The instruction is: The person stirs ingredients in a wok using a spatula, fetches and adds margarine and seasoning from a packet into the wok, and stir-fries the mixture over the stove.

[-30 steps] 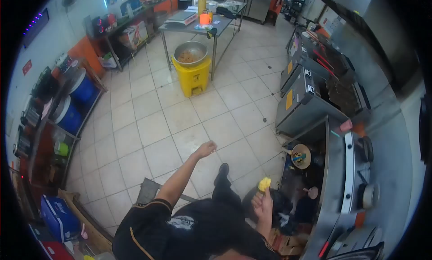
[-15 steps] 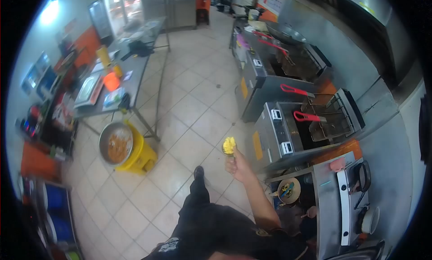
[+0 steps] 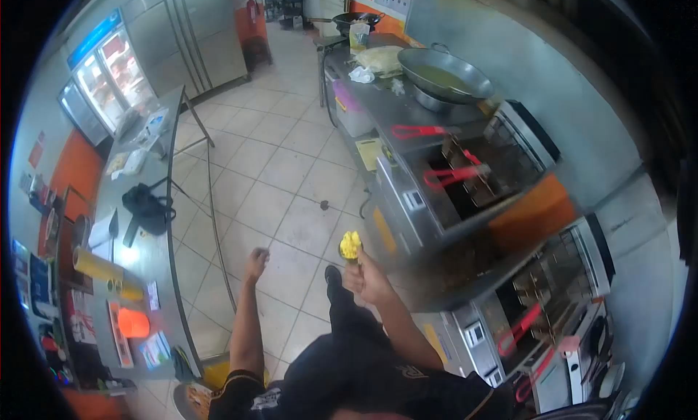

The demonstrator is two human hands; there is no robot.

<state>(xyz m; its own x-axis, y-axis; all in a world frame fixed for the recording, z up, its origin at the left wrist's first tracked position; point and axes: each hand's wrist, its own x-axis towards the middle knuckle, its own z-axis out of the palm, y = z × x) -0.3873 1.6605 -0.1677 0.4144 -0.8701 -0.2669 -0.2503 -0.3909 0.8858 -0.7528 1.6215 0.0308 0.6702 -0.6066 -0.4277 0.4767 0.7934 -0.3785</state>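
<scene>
My right hand (image 3: 366, 280) is closed around the handle of a spoon (image 3: 342, 254), held upright in front of my body over the floor. A lumpy, bright yellow mass (image 3: 351, 243), resembling margarine, is heaped on the spoon's bowl. Much of the handle is hidden inside my fingers. My left hand (image 3: 257, 264) hangs forward over the tiles with its fingers loosely curled and a little apart. Nothing shows in it, and it touches nothing.
On the right are fryers with red-handled baskets (image 3: 454, 176) and a large wok (image 3: 445, 75) of liquid. A steel table (image 3: 163, 260) along the left bears a black bag (image 3: 147, 204) and an orange container (image 3: 134, 322). A glass-door fridge (image 3: 109, 75) stands far left. Tiled floor runs between.
I have moved forward along the aisle, so the fryers and table appear nearer and lower. My left hand has come into view. The heaped spoon stays in my right hand.
</scene>
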